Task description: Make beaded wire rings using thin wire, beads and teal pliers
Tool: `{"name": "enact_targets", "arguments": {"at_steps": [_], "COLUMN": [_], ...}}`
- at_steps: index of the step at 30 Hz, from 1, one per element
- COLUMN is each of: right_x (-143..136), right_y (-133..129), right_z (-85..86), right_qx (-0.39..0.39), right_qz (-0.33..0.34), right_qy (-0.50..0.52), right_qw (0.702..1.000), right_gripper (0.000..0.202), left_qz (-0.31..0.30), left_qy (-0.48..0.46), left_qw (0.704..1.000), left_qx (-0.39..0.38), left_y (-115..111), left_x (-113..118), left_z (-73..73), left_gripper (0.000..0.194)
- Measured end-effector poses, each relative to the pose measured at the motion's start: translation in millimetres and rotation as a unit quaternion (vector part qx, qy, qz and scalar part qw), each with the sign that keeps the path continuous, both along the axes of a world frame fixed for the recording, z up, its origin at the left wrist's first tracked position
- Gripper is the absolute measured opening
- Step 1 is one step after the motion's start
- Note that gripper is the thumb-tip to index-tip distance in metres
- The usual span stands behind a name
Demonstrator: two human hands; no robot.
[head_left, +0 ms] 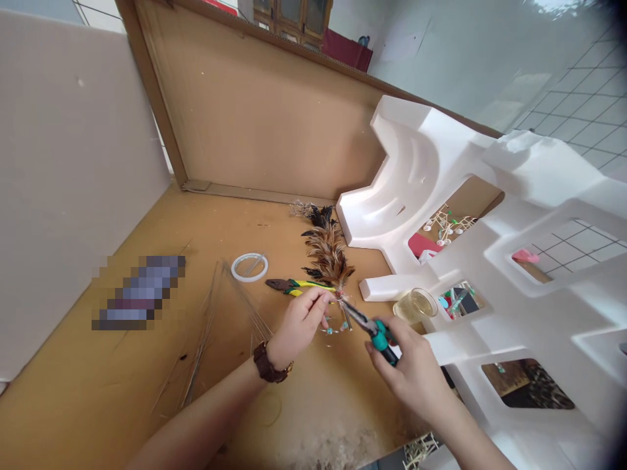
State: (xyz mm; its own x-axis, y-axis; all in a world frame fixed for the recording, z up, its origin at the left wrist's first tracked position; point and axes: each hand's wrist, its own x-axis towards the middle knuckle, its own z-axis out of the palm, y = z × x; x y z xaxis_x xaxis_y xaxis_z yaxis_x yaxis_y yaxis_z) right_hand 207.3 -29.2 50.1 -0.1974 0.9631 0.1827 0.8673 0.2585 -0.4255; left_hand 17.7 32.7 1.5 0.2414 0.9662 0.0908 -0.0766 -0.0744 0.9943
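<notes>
My right hand is closed around the green and black handles of long-nose pliers. The pliers' jaws reach the base of a bundle of brown and black feathers lying on the table. My left hand, with a brown watch on its wrist, pinches something at that same base; what the fingers hold is too small to make out. Small bluish beads on a thin loop lie just under the fingertips. Behind my left hand rest yellow and green combination pliers, their dark jaws pointing left.
A white ring-shaped roll and several thin wires lie on the table to the left, near a blurred-out object. A glass cup stands right of the feathers, beside a large white foam piece. A cardboard wall rises behind.
</notes>
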Motion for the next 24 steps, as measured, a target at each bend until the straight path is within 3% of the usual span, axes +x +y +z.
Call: {"name": "enact_targets", "arguments": {"at_steps": [3,6,18,24], "right_x": [-0.3,-2.7,-6.9,-7.6], "right_y": [-6.9,-7.2,-1.1,-2.4], "right_z": [-8.2,-16.9,-27.6,-28.1], "right_qx": [0.032,0.065,0.064,0.086], "right_qz": [-0.022,-0.046,-0.082,-0.076], "right_qy": [-0.127,-0.169,-0.176,-0.183], "right_qw": [0.991,0.982,0.979,0.976], "right_gripper": [0.025,0.026,0.027,0.028], "left_qz": [0.045,0.060,0.098,0.083], "left_qy": [0.038,0.059,0.118,0.102], "left_qw": [0.997,0.994,0.974,0.982], "left_qx": [0.047,0.071,0.169,0.137], "left_y": [-2.1,-4.1,-10.2,-11.3], "left_x": [0.9,1.5,3.8,4.4], "left_z": [0.1,0.7,-0.7,1.9], "left_gripper": [0.025,0.025,0.019,0.020]}}
